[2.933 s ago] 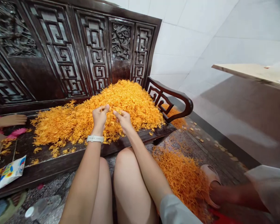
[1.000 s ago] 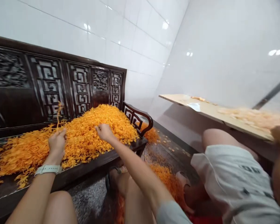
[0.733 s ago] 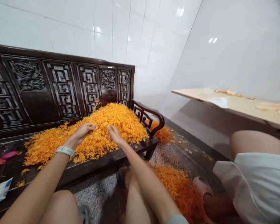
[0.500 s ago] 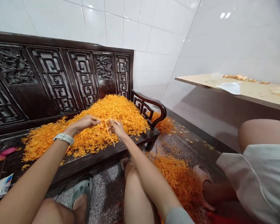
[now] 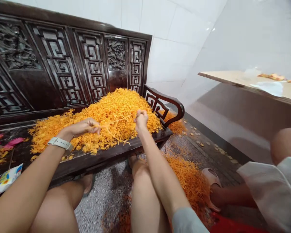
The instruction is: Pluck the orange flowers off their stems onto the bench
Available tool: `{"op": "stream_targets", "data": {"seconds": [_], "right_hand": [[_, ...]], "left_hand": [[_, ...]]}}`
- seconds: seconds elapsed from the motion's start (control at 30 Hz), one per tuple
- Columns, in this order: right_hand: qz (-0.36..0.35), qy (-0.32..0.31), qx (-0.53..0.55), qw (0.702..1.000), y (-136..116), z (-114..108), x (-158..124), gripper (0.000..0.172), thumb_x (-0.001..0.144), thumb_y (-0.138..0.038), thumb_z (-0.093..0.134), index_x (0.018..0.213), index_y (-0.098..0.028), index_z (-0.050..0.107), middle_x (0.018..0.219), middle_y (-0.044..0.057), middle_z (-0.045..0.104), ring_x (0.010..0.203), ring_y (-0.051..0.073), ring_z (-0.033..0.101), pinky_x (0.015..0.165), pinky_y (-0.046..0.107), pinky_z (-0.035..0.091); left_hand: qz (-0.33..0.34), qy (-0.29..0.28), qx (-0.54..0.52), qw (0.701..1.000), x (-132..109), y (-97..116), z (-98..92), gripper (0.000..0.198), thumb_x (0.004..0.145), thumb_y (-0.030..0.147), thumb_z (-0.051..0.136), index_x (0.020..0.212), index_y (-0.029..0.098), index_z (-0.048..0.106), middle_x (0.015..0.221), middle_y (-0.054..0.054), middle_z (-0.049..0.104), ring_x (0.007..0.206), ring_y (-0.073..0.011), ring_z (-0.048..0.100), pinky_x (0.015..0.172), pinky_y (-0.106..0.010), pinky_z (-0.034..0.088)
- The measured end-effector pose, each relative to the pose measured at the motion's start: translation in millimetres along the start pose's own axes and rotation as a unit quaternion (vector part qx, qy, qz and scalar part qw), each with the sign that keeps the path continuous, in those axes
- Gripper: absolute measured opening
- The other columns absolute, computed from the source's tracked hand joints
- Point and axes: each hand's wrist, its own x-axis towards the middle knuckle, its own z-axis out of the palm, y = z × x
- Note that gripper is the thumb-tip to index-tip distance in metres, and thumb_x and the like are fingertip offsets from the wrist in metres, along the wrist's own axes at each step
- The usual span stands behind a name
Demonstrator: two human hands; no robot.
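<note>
A thin, branching orange plastic strand [image 5: 106,126] stretches from my left hand [image 5: 86,127] towards my right hand [image 5: 141,119]. My left hand pinches one end, and loose branches dangle from it to the right. My right hand is closed like a fist, its back towards me; the strand seems to run into it, though the fingers hide the end. Both hands hover over a large pile of orange plastic flower pieces [image 5: 126,100], heaped on the seat of a dark carved wooden bench [image 5: 87,162].
Orange scraps [image 5: 189,181] cover the floor by my right leg, near another person's shoe [image 5: 211,181]. The bench's curved armrest [image 5: 178,108] stands right of the pile. A colourful packet [image 5: 8,179] and pink pieces [image 5: 16,141] lie left. A board [image 5: 232,77] juts in at right.
My hands were close together over the pile; now they are farther apart, the right one moved right and up, with the strand drawn out between them. The view has shifted slightly.
</note>
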Motion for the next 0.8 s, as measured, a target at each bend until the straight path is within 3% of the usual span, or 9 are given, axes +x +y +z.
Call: {"op": "stream_targets", "data": {"seconds": [0.07,0.13,0.2,0.27,0.37,0.43,0.57,0.67,0.8], "right_hand": [[0.014,-0.018,-0.021,1.000,2,-3,-1,0.030,0.099,-0.038,0.058,0.077,-0.022,0.047,0.063,-0.006,0.051,0.051,0.008,0.035,0.048,0.020,0.030],[0.042,-0.139,-0.061,0.988,5,0,-10,0.035,0.088,-0.044,0.077,0.075,-0.021,0.054,0.059,-0.004,0.057,0.046,0.008,0.038,0.045,0.022,0.031],[0.064,-0.298,-0.087,0.948,5,8,-20,0.037,0.078,-0.046,0.089,0.081,-0.018,0.064,0.063,-0.001,0.065,0.044,0.009,0.044,0.044,0.023,0.036],[0.076,-0.359,-0.058,0.928,5,20,-28,0.044,0.081,-0.049,0.087,0.104,-0.017,0.068,0.079,0.002,0.073,0.050,0.010,0.054,0.048,0.023,0.045],[0.091,-0.270,-0.021,0.958,8,38,-30,0.063,0.093,-0.054,0.075,0.142,-0.021,0.053,0.114,0.010,0.075,0.068,0.012,0.066,0.058,0.025,0.056],[0.088,-0.244,-0.055,0.964,11,48,-28,0.064,0.099,-0.057,0.068,0.147,-0.020,0.050,0.123,0.013,0.072,0.075,0.013,0.068,0.059,0.024,0.056],[0.064,-0.258,-0.020,0.964,12,63,-29,0.055,0.102,-0.064,0.059,0.135,-0.020,0.062,0.122,0.013,0.073,0.083,0.014,0.067,0.065,0.024,0.057],[0.039,-0.261,0.027,0.964,12,71,-32,0.055,0.096,-0.067,0.066,0.129,-0.022,0.065,0.117,0.010,0.074,0.085,0.014,0.067,0.069,0.025,0.058],[0.009,-0.297,0.013,0.955,20,78,-33,0.049,0.088,-0.065,0.077,0.101,-0.019,0.068,0.083,0.003,0.073,0.068,0.012,0.062,0.065,0.024,0.051]], "left_hand": [[0.016,0.104,-0.103,0.989,-14,2,-7.3,0.033,0.080,0.043,0.087,0.069,0.014,0.076,0.055,-0.004,0.052,0.052,-0.0117,0.044,0.051,-0.023,0.038],[0.048,0.201,-0.216,0.954,-22,7,-9.5,0.029,0.086,0.038,0.083,0.074,0.014,0.074,0.052,-0.002,0.048,0.052,-0.0121,0.045,0.054,-0.023,0.045],[0.079,0.235,-0.291,0.924,-25,12,-7.3,0.022,0.093,0.031,0.075,0.078,0.015,0.073,0.047,0.001,0.040,0.049,-0.0124,0.041,0.054,-0.023,0.047],[0.085,0.230,-0.324,0.914,-24,15,-3.0,0.020,0.097,0.025,0.068,0.082,0.014,0.074,0.044,0.003,0.036,0.046,-0.0120,0.035,0.050,-0.022,0.044],[0.076,0.209,-0.329,0.918,-19,15,2.2,0.019,0.097,0.020,0.065,0.083,0.011,0.074,0.044,0.003,0.035,0.044,-0.0111,0.032,0.047,-0.020,0.039],[0.066,0.190,-0.321,0.925,-15,12,3.1,0.018,0.096,0.018,0.066,0.082,0.010,0.074,0.043,0.004,0.034,0.043,-0.0101,0.030,0.047,-0.019,0.038],[0.028,0.151,-0.294,0.943,-5,5,1.0,0.020,0.095,0.022,0.069,0.080,0.009,0.074,0.041,0.005,0.032,0.040,-0.0081,0.026,0.046,-0.019,0.033],[0.003,0.126,-0.272,0.954,1,-2,0.4,0.022,0.094,0.025,0.071,0.079,0.009,0.074,0.041,0.005,0.031,0.040,-0.0079,0.026,0.046,-0.020,0.031],[-0.023,0.083,-0.241,0.967,4,-6,3.1,0.025,0.094,0.028,0.074,0.077,0.011,0.071,0.045,0.005,0.033,0.041,-0.0076,0.028,0.047,-0.021,0.030]]}}
